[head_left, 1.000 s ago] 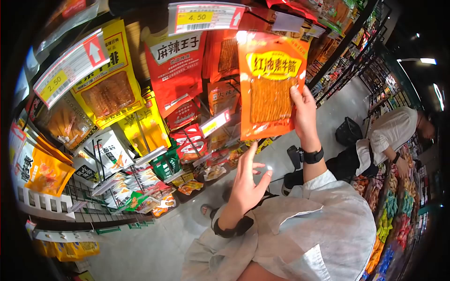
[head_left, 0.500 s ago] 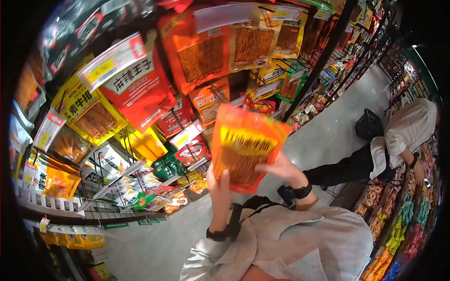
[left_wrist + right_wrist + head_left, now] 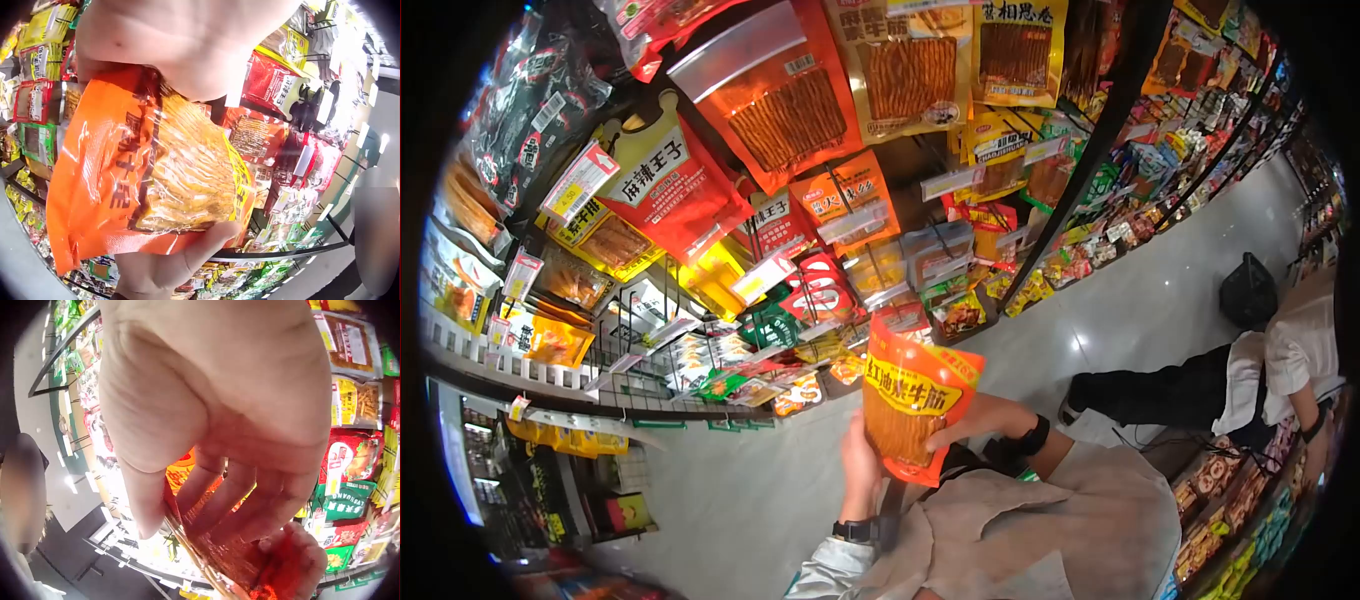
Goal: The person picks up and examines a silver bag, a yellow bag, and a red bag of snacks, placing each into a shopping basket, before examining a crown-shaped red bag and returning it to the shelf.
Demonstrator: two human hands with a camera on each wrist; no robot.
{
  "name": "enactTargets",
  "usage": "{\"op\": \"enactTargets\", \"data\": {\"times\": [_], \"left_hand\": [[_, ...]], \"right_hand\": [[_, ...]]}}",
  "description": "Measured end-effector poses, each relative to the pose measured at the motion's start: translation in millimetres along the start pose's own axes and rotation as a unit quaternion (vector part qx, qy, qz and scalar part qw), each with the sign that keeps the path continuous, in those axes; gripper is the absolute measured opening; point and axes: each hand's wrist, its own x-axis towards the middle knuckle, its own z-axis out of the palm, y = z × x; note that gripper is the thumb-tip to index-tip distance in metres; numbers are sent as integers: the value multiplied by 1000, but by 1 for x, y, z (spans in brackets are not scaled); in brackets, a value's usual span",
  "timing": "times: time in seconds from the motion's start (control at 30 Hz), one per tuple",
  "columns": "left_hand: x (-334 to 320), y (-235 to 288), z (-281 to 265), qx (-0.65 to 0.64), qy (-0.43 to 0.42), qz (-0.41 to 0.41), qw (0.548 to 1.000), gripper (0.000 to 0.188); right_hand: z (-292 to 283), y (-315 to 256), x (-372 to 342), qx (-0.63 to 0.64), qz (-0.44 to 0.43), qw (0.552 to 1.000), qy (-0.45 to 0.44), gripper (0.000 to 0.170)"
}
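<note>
Low in the head view, in front of the person's body, an orange snack packet (image 3: 908, 408) is held between both hands. Its yellow label and a window of brown strips face up. My right hand (image 3: 988, 418) grips its right side, thumb on the front. At the lower left edge my left hand (image 3: 860, 462) holds it, most fingers hidden behind. The left wrist view shows dark lettering and the window of the packet (image 3: 187, 169) close up, with the right thumb pressed along its edge. In the right wrist view the fingers of the right hand (image 3: 212, 406) curl around the packet.
Hanging packets (image 3: 775, 95) fill the rack ahead, with price tags (image 3: 580, 180) on the hooks. A dark rack post (image 3: 1090, 160) slants between sections. At right, another person (image 3: 1300, 350) bends near a black basket (image 3: 1248, 290) beside the grey floor (image 3: 730, 490).
The packet has come down from shelf height toward the body. My left hand, open and apart at first, has joined the right on it. The head view has shifted along the rack.
</note>
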Motion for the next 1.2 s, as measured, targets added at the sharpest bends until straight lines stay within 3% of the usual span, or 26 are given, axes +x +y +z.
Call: {"op": "enactTargets", "data": {"times": [0.1, 0.2, 0.33, 0.43, 0.47, 0.57, 0.6, 0.67, 0.7, 0.77, 0.87, 1.1, 1.2], "left_hand": [[-3, -13, -2, 76, 3, -25, 997, 51], [-6, -12, 20, 147, -23, -24, 989, 50], [-28, 2, 54, 132, -145, -15, 981, 47], [-15, -16, 43, 223, -229, 54, 946, 47], [-11, -13, 34, 283, -274, 38, 919, 46], [-14, -11, 20, 219, -311, 2, 925, 45], [-15, -12, 15, 225, -315, 44, 921, 44], [-17, -14, 2, 236, -318, 123, 910, 42], [-18, -11, -6, 250, -333, 125, 900, 41], [-22, 1, -24, 279, -365, 126, 879, 41], [-30, 6, -48, 276, -381, 84, 878, 43], [-34, -6, -104, 229, -369, -19, 901, 58], [-36, -5, -122, 181, -360, -51, 914, 46]], "right_hand": [[-3, 1, -12, -36, -77, 996, 19, 69], [-8, 9, -30, -7, -61, 996, 58, 70], [2, 12, -52, 54, -100, 985, 129, 69], [3, 29, -65, 86, -108, 976, 171, 63], [-3, 47, -67, 96, -107, 972, 186, 61], [13, 43, -67, 178, -87, 943, 269, 54], [22, 37, -66, 213, -75, 927, 300, 52], [38, 24, -53, 308, -104, 903, 281, 51], [47, 15, -44, 356, -116, 886, 272, 51], [65, 3, -30, 309, -142, 894, 293, 51], [74, 15, -7, 353, -117, 886, 276, 50], [125, 26, 23, 319, -79, 897, 295, 49], [147, 30, 34, 277, -67, 894, 347, 44]]}}
